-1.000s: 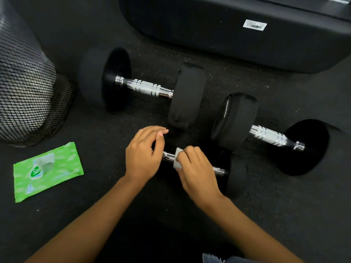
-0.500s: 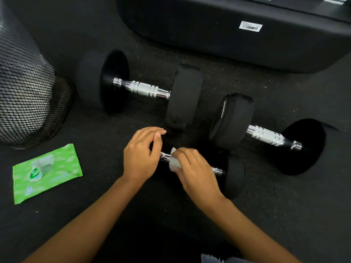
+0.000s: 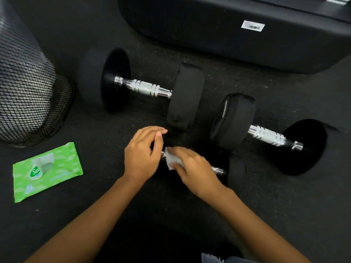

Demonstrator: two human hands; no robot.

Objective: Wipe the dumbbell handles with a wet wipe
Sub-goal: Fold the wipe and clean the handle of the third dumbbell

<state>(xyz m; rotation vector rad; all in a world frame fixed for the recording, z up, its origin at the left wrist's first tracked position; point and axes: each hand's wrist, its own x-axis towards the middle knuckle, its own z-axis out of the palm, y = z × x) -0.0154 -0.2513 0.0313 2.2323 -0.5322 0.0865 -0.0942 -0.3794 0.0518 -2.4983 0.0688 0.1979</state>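
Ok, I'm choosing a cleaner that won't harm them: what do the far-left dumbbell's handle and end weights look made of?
Handle: metal, likely chrome-plated steel; it shows bright mirror glints and ringed, knurled bands.
End weights: matte black with no shine, perhaps rubber or a coated finish; the picture cannot settle which.

On the near dumbbell [image 3: 235,168], the left weight hides under the left hand [image 3: 142,158], and most of the handle under the right hand [image 3: 195,171] and wipe [image 3: 171,162]. The mesh bin [image 3: 24,92] is cut off at the left edge, and the print on the far label [image 3: 252,26] is too small to read.
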